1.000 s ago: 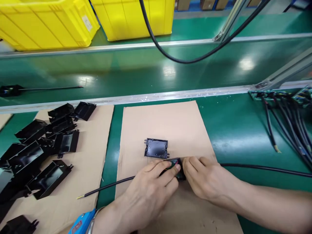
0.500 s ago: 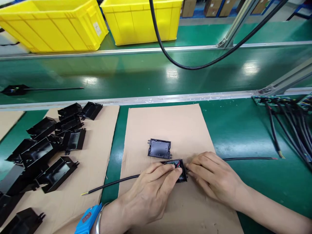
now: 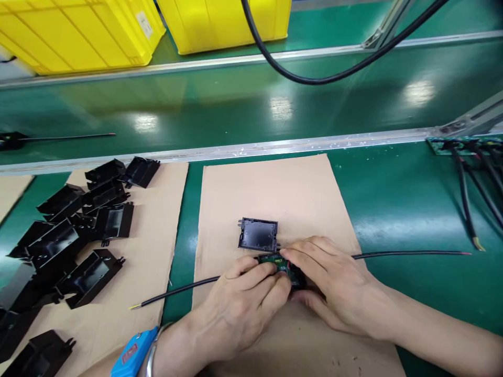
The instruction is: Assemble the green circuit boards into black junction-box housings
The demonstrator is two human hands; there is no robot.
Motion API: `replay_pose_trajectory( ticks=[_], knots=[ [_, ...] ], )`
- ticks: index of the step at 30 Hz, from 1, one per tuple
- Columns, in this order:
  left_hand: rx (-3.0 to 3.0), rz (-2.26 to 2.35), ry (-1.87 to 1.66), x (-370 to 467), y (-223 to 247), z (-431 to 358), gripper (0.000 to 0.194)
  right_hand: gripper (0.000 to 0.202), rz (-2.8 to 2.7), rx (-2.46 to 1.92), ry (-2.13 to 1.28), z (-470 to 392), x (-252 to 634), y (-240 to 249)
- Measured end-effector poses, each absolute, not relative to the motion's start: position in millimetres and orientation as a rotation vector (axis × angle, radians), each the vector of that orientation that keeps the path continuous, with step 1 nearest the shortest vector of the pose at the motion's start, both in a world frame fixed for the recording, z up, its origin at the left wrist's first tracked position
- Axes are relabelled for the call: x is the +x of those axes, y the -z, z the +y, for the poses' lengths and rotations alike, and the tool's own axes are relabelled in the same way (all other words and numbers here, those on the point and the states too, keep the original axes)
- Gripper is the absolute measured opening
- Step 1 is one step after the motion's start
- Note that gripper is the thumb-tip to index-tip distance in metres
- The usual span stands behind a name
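Note:
A black housing with a green circuit board inside lies on the middle cardboard sheet. My left hand has its fingers closed on the housing's left and front part. Around its right end my right hand is closed, thumb in front and fingers behind. One black cable runs out to the left past my left hand, and another stretches right from behind my right hand. Just behind the housing sits a flat black cover. My fingers hide much of the housing.
Several black housings are heaped on the left cardboard sheet. Boards with black cables lie at the right. Yellow bins stand on the shelf behind, and a thick black cable hangs in front of it.
My right hand has moved from the housing's right edge onto its right end, fingers now over the top. My left fingers have shifted, baring more of the board. The camera view has shifted slightly.

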State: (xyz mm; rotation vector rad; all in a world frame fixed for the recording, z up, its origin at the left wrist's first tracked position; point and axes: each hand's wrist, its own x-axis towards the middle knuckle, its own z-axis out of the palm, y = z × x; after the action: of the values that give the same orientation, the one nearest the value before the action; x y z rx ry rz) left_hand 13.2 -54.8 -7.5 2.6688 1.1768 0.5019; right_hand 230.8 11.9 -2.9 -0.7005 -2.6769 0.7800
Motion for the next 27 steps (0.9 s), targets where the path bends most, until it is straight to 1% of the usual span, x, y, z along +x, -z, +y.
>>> replay_pose_trajectory(
  ticks=[6, 11, 14, 15, 16, 18, 19, 22, 24, 27],
  knots=[
    [2.623, 1.186, -0.471, 8.0, 8.2, -55.3, 0.027, 0.048, -2.633, -0.686, -0.818, 14.6, 228.3, 9.1],
    [2.728, 1.104, -0.382, 7.1, 8.4, -53.5, 0.036, 0.049, -2.584, -0.744, -0.875, 17.9, 232.2, 6.5],
    [2.737, 1.105, -0.316, 7.5, 6.8, -53.1, 0.039, 0.05, -2.596, -0.793, -0.928, 22.8, 240.9, 1.2],
    [2.749, 1.112, -0.294, 8.4, 6.1, -53.6, 0.039, 0.046, -2.615, -0.814, -0.927, 24.1, 244.2, -0.6],
    [2.776, 1.114, -0.277, 10.1, 5.4, -54.6, 0.039, 0.038, -2.635, -0.829, -0.91, 25.0, 247.3, -2.0],
    [2.876, 1.121, -0.245, 15.4, 4.2, -57.7, 0.04, 0.017, -2.667, -0.834, -0.839, 25.1, 250.9, -2.9],
    [2.934, 1.13, -0.218, 18.9, 3.8, -59.5, 0.041, 0.014, -2.677, -0.821, -0.797, 24.4, 251.3, -2.2],
    [3.047, 1.177, -0.083, 28.8, 3.7, -64.0, 0.045, 0.024, -2.694, -0.76, -0.693, 21.2, 247.4, 3.0],
    [3.028, 1.2, -0.055, 31.0, 4.6, -64.7, 0.048, 0.027, -2.714, -0.721, -0.654, 19.9, 243.9, 6.7],
    [2.81, 1.217, -0.242, 24.5, 4.8, -61.5, 0.054, 0.031, -2.715, -0.709, -0.623, 20.1, 242.1, 8.7]
  ],
)
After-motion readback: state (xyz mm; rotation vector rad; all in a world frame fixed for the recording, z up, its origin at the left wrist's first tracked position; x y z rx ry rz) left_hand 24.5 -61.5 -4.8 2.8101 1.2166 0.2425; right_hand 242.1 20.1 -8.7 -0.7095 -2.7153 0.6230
